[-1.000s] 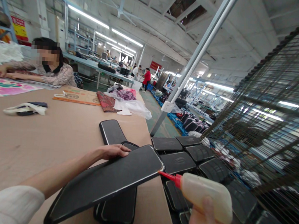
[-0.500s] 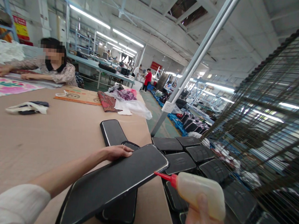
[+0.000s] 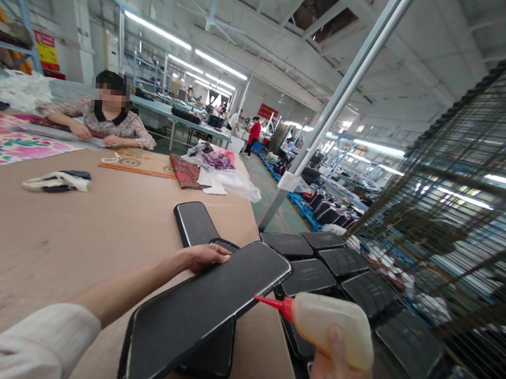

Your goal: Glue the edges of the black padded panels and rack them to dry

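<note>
Bottom centre: the left hand [image 3: 204, 257] grips the far edge of a long black rounded-corner panel with a pale rim [image 3: 211, 307], held tilted, its long axis running lower left to upper right. From the lower right, the right hand [image 3: 340, 378] is closed round a translucent squeeze bottle with a red nozzle [image 3: 316, 320], tip touching the panel's right edge.

Bright even light from ceiling tube lamps [image 3: 160, 30], soft faint shadows, strong wide-angle bending at edges, wire rack [image 3: 472, 168] at right blurred
</note>
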Demonstrator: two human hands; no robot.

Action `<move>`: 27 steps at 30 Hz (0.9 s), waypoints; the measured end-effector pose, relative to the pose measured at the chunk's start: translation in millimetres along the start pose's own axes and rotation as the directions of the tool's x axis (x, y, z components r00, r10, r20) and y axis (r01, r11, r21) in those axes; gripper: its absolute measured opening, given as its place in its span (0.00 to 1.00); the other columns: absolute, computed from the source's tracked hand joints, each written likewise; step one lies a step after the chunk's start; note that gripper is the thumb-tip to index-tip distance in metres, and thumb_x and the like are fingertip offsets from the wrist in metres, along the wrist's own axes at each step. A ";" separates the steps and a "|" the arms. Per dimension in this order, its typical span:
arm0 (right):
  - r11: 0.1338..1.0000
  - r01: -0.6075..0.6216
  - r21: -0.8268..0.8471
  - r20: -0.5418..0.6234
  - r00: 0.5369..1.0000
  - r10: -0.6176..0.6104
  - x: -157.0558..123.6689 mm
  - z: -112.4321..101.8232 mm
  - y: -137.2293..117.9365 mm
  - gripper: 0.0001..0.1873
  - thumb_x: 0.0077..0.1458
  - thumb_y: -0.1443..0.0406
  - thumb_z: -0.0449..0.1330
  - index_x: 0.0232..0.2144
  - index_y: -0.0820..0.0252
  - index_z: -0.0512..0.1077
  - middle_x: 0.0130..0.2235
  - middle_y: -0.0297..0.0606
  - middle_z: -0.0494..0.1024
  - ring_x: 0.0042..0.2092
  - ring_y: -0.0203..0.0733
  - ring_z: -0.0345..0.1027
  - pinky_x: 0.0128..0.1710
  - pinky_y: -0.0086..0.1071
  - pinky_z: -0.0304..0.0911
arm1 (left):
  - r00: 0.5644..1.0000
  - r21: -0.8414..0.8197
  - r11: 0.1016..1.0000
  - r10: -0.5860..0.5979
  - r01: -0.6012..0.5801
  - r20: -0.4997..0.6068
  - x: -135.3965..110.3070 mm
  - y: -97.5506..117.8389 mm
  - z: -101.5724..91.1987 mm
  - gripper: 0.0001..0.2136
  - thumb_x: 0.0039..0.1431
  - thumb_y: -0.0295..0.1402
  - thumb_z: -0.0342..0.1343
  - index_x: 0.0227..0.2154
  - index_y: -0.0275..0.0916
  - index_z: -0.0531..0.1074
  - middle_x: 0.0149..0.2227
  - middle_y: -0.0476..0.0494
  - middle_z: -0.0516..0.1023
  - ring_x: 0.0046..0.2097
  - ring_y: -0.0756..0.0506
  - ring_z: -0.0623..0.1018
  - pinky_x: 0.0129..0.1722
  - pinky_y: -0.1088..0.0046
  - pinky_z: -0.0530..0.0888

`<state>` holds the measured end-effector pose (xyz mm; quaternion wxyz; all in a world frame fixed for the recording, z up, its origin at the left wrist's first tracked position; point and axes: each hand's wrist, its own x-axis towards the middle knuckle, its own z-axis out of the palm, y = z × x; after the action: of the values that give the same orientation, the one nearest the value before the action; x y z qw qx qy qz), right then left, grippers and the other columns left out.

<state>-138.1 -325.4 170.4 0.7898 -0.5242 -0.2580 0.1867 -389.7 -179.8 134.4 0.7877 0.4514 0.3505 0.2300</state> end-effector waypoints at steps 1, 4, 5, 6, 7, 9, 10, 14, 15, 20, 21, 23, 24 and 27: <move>1.000 -0.016 0.015 0.005 1.000 0.016 -0.7 0.7 0.3 0.31 0.35 0.57 0.67 0.42 0.65 0.66 0.44 0.47 0.68 0.42 0.47 0.64 0.45 0.47 0.60 | 1.000 -0.001 1.000 -0.003 0.003 -0.015 1.3 -0.3 -0.3 0.21 0.36 0.39 0.66 0.35 0.35 0.73 0.35 0.41 0.78 0.34 0.45 0.76 0.36 0.69 0.70; 0.993 -0.088 0.074 0.001 0.996 0.088 -3.5 3.3 -1.3 0.31 0.33 0.58 0.68 0.41 0.64 0.67 0.45 0.45 0.68 0.44 0.45 0.63 0.47 0.43 0.59 | 0.999 -0.006 1.000 -0.017 0.016 -0.047 5.8 -1.6 -1.6 0.20 0.36 0.39 0.66 0.34 0.36 0.74 0.33 0.42 0.78 0.31 0.46 0.76 0.34 0.70 0.70; 0.992 -0.101 0.077 -0.003 0.995 0.101 -4.4 3.9 -2.0 0.31 0.33 0.58 0.68 0.41 0.65 0.67 0.45 0.46 0.68 0.44 0.45 0.64 0.47 0.42 0.60 | 0.998 -0.010 1.000 -0.020 0.019 -0.053 7.4 -2.1 -2.0 0.19 0.36 0.39 0.66 0.33 0.36 0.74 0.32 0.42 0.78 0.30 0.46 0.76 0.33 0.70 0.70; 0.992 -0.104 0.070 -0.003 0.995 0.104 -5.1 4.3 -2.4 0.32 0.32 0.59 0.68 0.42 0.65 0.67 0.45 0.46 0.68 0.43 0.45 0.64 0.45 0.42 0.61 | 0.998 -0.014 1.000 -0.021 0.020 -0.058 8.9 -2.5 -2.3 0.19 0.36 0.39 0.66 0.33 0.36 0.74 0.31 0.43 0.78 0.30 0.46 0.76 0.33 0.70 0.70; 0.993 -0.099 0.066 0.002 0.995 0.099 -5.5 4.4 -2.4 0.33 0.33 0.59 0.68 0.43 0.66 0.66 0.45 0.47 0.68 0.42 0.45 0.64 0.43 0.41 0.63 | 0.998 -0.019 1.000 -0.020 0.018 -0.063 10.5 -2.7 -2.5 0.19 0.36 0.39 0.65 0.32 0.36 0.74 0.31 0.43 0.78 0.30 0.46 0.76 0.33 0.70 0.70; 0.993 -0.093 0.078 0.034 0.995 0.091 -5.8 3.9 -1.2 0.33 0.35 0.60 0.68 0.45 0.65 0.65 0.45 0.46 0.69 0.41 0.43 0.65 0.40 0.36 0.65 | 0.998 -0.027 1.000 -0.015 0.013 -0.068 13.5 -2.8 -2.4 0.18 0.36 0.39 0.65 0.32 0.36 0.74 0.30 0.44 0.78 0.29 0.46 0.76 0.33 0.70 0.70; 0.991 -0.095 0.096 0.050 0.995 0.090 -5.7 3.4 -0.3 0.32 0.35 0.60 0.67 0.44 0.65 0.65 0.45 0.46 0.68 0.41 0.41 0.65 0.38 0.33 0.66 | 0.998 -0.028 1.000 -0.016 0.014 -0.067 14.9 -2.6 -2.3 0.18 0.36 0.39 0.65 0.32 0.36 0.74 0.30 0.44 0.78 0.29 0.46 0.76 0.33 0.70 0.70; 0.983 -0.116 0.142 0.057 0.992 0.109 -5.8 1.3 2.2 0.29 0.36 0.62 0.68 0.42 0.65 0.66 0.45 0.43 0.68 0.39 0.37 0.64 0.35 0.27 0.66 | 0.997 -0.034 0.999 -0.030 0.028 -0.069 21.1 -3.0 -2.8 0.18 0.36 0.40 0.65 0.31 0.35 0.74 0.29 0.44 0.78 0.28 0.46 0.75 0.34 0.69 0.70; 0.983 -0.122 0.139 0.058 0.992 0.115 -6.1 1.1 2.2 0.28 0.35 0.62 0.68 0.42 0.64 0.67 0.43 0.42 0.69 0.38 0.37 0.64 0.34 0.26 0.66 | 0.997 -0.036 0.999 -0.031 0.028 -0.072 22.6 -3.4 -3.3 0.17 0.36 0.40 0.65 0.31 0.35 0.74 0.29 0.44 0.78 0.28 0.46 0.75 0.34 0.69 0.70; 0.987 -0.127 0.100 0.075 0.990 0.120 -9.5 1.7 -0.3 0.24 0.33 0.61 0.68 0.35 0.63 0.68 0.34 0.36 0.70 0.33 0.35 0.64 0.31 0.24 0.65 | 0.994 -0.036 0.999 -0.029 0.025 -0.105 28.5 -5.8 -6.9 0.17 0.36 0.40 0.65 0.30 0.35 0.74 0.27 0.44 0.77 0.28 0.46 0.75 0.34 0.68 0.70; 0.984 -0.136 0.112 0.076 0.989 0.128 -10.3 2.1 -0.7 0.24 0.32 0.61 0.69 0.34 0.63 0.68 0.34 0.35 0.70 0.33 0.35 0.64 0.32 0.25 0.65 | 0.993 -0.033 0.999 -0.032 0.028 -0.110 29.2 -6.0 -7.3 0.17 0.36 0.40 0.65 0.30 0.35 0.74 0.27 0.44 0.77 0.28 0.46 0.75 0.34 0.68 0.70; 0.975 -0.168 0.145 0.077 0.984 0.158 -12.0 3.0 -1.1 0.24 0.30 0.62 0.69 0.33 0.62 0.68 0.36 0.35 0.70 0.35 0.35 0.64 0.35 0.25 0.65 | 0.994 -0.030 0.999 -0.034 0.031 -0.108 30.0 -5.9 -7.9 0.17 0.36 0.40 0.65 0.29 0.34 0.74 0.27 0.44 0.77 0.28 0.46 0.75 0.34 0.68 0.70; 0.972 -0.181 0.152 0.076 0.982 0.171 -12.8 3.5 -1.2 0.24 0.30 0.61 0.69 0.33 0.61 0.68 0.37 0.36 0.71 0.35 0.35 0.64 0.36 0.25 0.65 | 0.994 -0.030 0.999 -0.032 0.029 -0.104 30.3 -5.7 -8.0 0.18 0.35 0.40 0.65 0.29 0.34 0.74 0.27 0.44 0.77 0.28 0.46 0.75 0.34 0.68 0.70; 0.973 -0.192 0.129 0.079 0.980 0.183 -15.5 5.1 -1.9 0.25 0.30 0.61 0.69 0.33 0.62 0.68 0.39 0.38 0.71 0.33 0.34 0.64 0.33 0.25 0.65 | 0.994 -0.024 0.999 -0.025 0.022 -0.105 31.0 -4.9 -8.3 0.19 0.32 0.40 0.67 0.28 0.35 0.73 0.26 0.45 0.77 0.27 0.47 0.74 0.34 0.67 0.70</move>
<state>-153.5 -331.2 170.5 0.7935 -0.4846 -0.2202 0.2949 -375.7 -156.5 116.7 0.7759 0.4255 0.3942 0.2482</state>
